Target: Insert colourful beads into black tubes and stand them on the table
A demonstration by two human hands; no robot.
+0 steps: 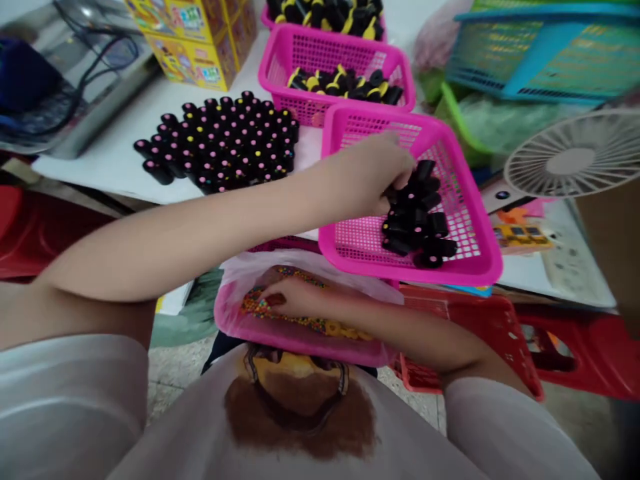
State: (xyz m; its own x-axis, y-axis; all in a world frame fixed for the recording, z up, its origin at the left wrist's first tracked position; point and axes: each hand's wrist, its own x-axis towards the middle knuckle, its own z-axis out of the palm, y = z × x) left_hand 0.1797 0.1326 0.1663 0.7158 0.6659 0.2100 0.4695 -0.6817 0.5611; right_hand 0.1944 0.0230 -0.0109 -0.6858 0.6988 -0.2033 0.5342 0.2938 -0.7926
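Observation:
My left hand (383,175) reaches across into the near pink basket (345,260), its fingers curled down against the small black cylinders (417,217) there. A black cylinder seems to be between the fingertips, partly hidden by the hand. Low in front of my body, my right hand (295,297) dips into a pink tub (300,348) lined with a clear plastic bag (375,285). Its fingers are bent together among tiny multicoloured beads (257,305); what they pinch is hidden. Yellow plastic pieces (345,330) lie under my right wrist.
Black cylinders with pink or yellow dots (225,140) stand grouped on the white table (117,170). Behind are another pink basket (335,40) with black-and-yellow pieces and yellow boxes (193,60). A fan (575,160) stands right, a red crate (470,327) below.

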